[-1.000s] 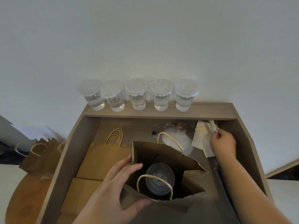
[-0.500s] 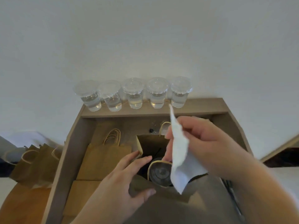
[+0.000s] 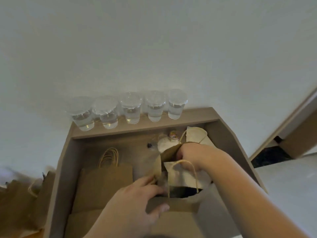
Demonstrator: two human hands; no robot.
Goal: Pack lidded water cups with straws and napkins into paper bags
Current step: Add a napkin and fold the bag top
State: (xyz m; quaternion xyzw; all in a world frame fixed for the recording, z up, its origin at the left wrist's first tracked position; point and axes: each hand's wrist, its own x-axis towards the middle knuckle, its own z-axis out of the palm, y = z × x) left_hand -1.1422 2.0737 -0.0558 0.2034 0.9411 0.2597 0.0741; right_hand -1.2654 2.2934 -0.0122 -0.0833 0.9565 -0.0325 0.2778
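1. The open paper bag [image 3: 178, 206] stands in the middle of the sunken bench [image 3: 58, 177], close to the person. A white napkin [image 3: 185, 176] sits in its mouth under the near handle loop. The inside is dark, so I cannot make out a cup in there.
2. The right hand [image 3: 193, 155] is plunged into the bag from the far side. Its fingers are hidden behind the rim, so I cannot tell whether they grip the napkin.
3. The left hand [image 3: 137, 201] steadies the bag, with its fingers curled over the near-left rim and the thumb pressed on the front wall.
4. I'd judge the napkin step is in hand. The next move calls for leaving the napkin inside and drawing the hand out clear of the handle.
5. Flat bags [image 3: 103, 182] lie just to the left of the open one, and spare napkins [image 3: 195, 134] lie at the back right. Five lidded cups [image 3: 131, 109] of water line the shelf [image 3: 197, 115] by the wall, not yet packed.
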